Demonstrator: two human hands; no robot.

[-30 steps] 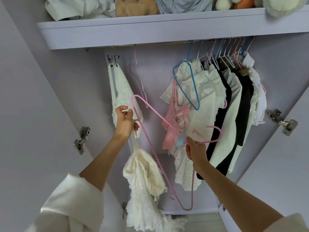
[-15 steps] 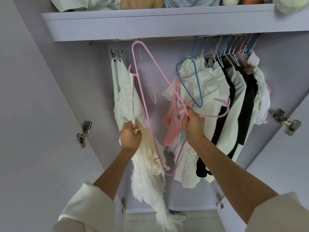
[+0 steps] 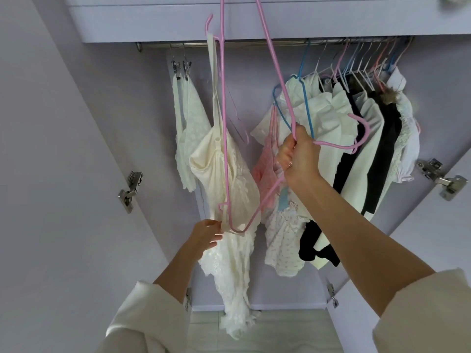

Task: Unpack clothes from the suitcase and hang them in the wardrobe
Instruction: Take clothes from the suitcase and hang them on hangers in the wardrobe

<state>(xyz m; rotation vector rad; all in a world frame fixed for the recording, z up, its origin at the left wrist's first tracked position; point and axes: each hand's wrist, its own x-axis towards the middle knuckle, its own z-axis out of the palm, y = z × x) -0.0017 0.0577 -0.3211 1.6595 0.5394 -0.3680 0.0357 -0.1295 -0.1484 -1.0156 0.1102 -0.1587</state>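
Observation:
A pink wire hanger (image 3: 224,123) is turned on end in front of the open wardrobe, its top out of frame. My right hand (image 3: 298,156) grips it near the neck, the hook pointing right. A cream lace camisole (image 3: 229,189) hangs from the hanger by one thin strap looped over the upper notch. My left hand (image 3: 206,234) pinches the garment's other strap at the hanger's lower end. The lace hem trails down towards the floor.
The wardrobe rail (image 3: 254,44) runs under a lilac shelf (image 3: 254,19). White, black and pink clothes (image 3: 356,149) crowd the rail's right half on several hangers. A white garment (image 3: 186,128) hangs on clips at the left. Both doors stand open, with hinges (image 3: 131,189) at each side.
The hanger has risen and turned more upright. My left hand has dropped from the camisole's middle to its lower strap. My right hand has kept its grip.

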